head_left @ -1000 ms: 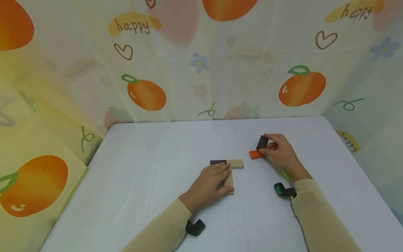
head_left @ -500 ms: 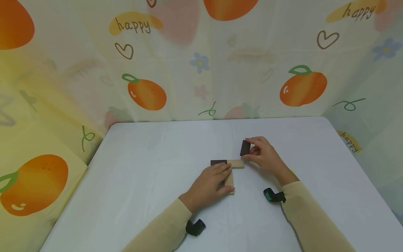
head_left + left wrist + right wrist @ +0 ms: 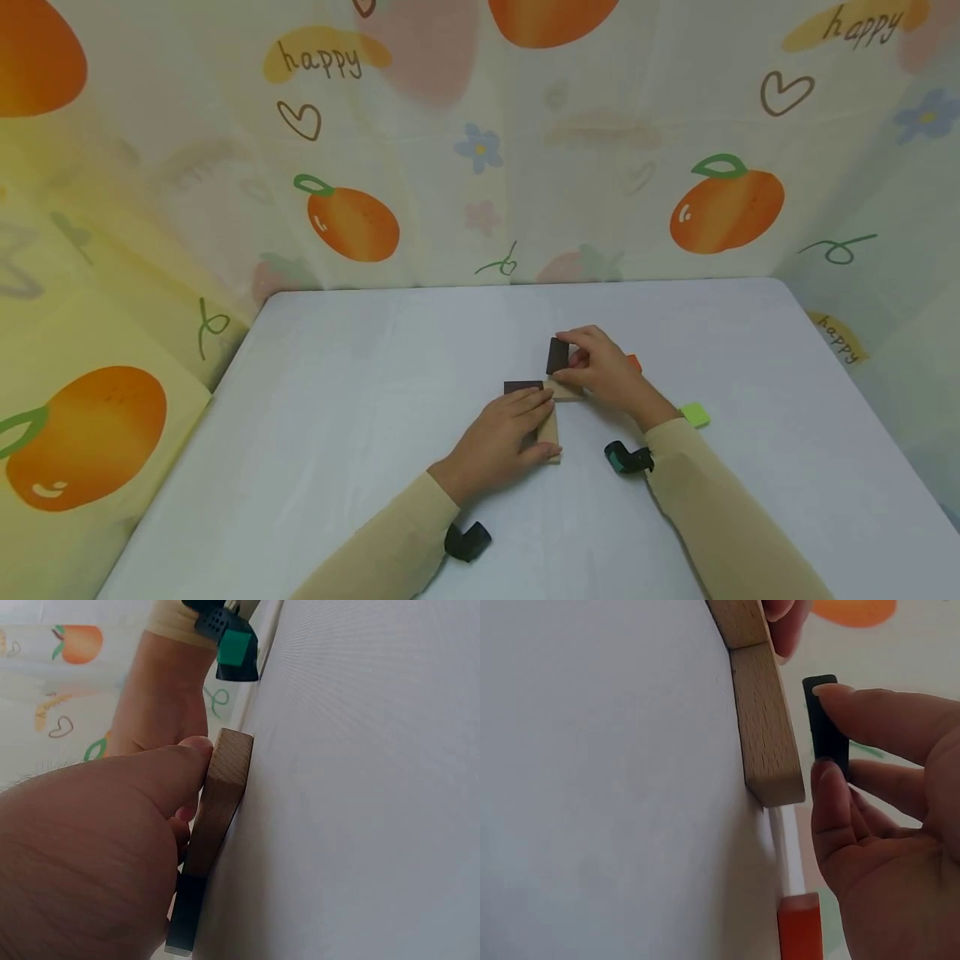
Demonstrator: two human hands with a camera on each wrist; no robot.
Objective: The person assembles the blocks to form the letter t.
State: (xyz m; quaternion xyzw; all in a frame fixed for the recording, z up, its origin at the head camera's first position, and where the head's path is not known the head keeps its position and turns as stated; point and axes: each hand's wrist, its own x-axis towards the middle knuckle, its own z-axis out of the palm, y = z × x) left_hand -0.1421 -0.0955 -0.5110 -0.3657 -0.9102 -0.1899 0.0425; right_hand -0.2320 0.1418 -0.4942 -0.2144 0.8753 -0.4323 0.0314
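Note:
Flat wooden blocks lie together on the white table. A dark brown block (image 3: 517, 386) and a plain wooden block (image 3: 567, 392) form the far row, and another plain block (image 3: 550, 429) runs toward the near side. My left hand (image 3: 487, 429) rests over them, its fingers stretched across the far row and its thumb at the near block's end; the palm hides part of the layout. In my right hand (image 3: 603, 371) a black block (image 3: 557, 356) is pinched upright between thumb and fingers. It is held just beyond the plain far block.
An orange block (image 3: 634, 362) shows partly behind the right hand. Beside the right wrist lies a lime green block (image 3: 696, 414). A fruit-printed cloth (image 3: 420, 167) hangs behind the table's far edge.
My right hand has carried the black block left, from above the orange block to the far row. The lime green block has come into fuller view. The left hand stays put.

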